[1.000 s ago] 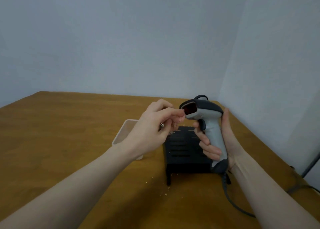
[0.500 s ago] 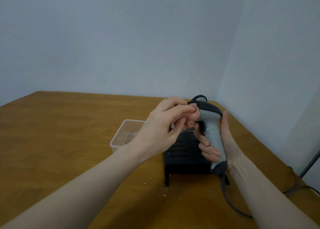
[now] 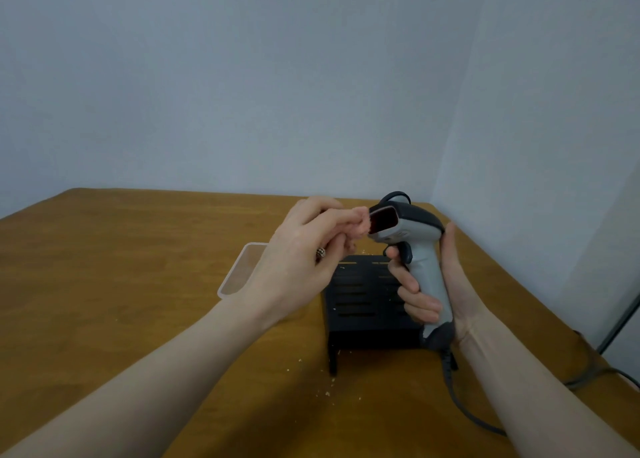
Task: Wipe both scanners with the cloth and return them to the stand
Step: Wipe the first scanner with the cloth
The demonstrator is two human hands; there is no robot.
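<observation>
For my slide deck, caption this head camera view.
Left hand dabs pink cloth at scanner window, right hand gripping its handle.

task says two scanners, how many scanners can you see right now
1. The scanner is held upright in the right hand, above the black stand. A second one is not visible; it may be hidden behind the hands or out of frame.

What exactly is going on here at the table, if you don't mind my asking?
A person is cleaning a grey and black handheld barcode scanner. The right hand grips its handle, holding it upright above the black slotted stand. The left hand pinches a small pink cloth against the edge of the scanner's dark red window. A clear plastic container sits on the wooden table behind the left hand. No second scanner is visible.
</observation>
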